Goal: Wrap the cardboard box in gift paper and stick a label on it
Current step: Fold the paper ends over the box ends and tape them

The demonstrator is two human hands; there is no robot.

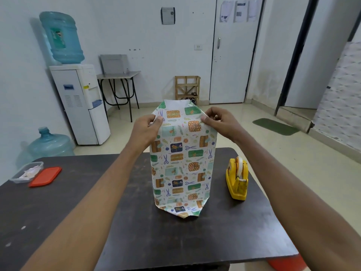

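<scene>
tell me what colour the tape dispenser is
Yellow; the tape dispenser shows clearly in the head view.

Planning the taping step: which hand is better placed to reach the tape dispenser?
Probably the right hand: the yellow tape dispenser stands on its side of the wrapped box. The left hand, pinching the opposite top corner, would have to cross the box.

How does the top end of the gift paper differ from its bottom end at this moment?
The top end stands open and shows the white inner side of the paper; the bottom end is folded in to a narrow tip that looks closed. The left hand and the right hand pinch the top end at its two corners; no hand touches the bottom end, which rests on the table. Both ends taper inward and carry the same print.
</scene>
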